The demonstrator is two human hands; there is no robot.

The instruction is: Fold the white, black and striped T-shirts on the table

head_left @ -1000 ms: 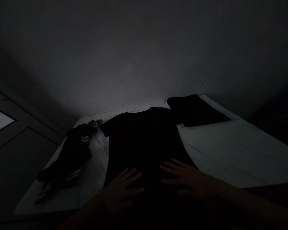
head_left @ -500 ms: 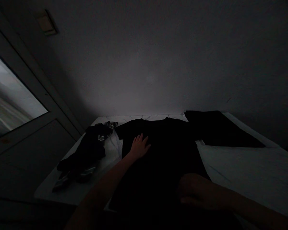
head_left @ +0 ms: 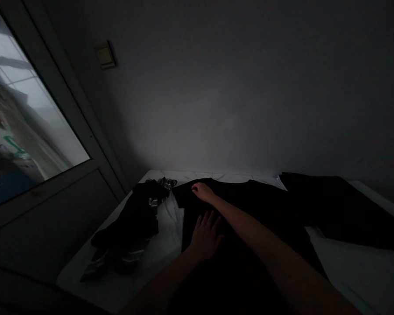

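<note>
A black T-shirt [head_left: 249,201] lies spread out on the white table, its neckline toward the wall. My left hand [head_left: 206,236] rests flat on its chest area, fingers spread and holding nothing. Reaching across to the left, my right hand [head_left: 202,191] is at the shirt's upper left, by the shoulder. Its fingers are curled together, and whether cloth is pinched in them is too dark to see. The lower part of the shirt fades into shadow beneath my forearms.
Left of the shirt sits a heap of dark clothing [head_left: 131,218] with striped parts. A folded black garment [head_left: 341,210] lies at the right of the white table [head_left: 95,262]. Behind it rises a grey wall [head_left: 216,87] with a switch [head_left: 105,55]; a glazed door [head_left: 98,188] stands at left.
My right hand has swung from the shirt's lower right up to its upper left. The left hand stays flat on the chest area. The camera view has shifted left and up.
</note>
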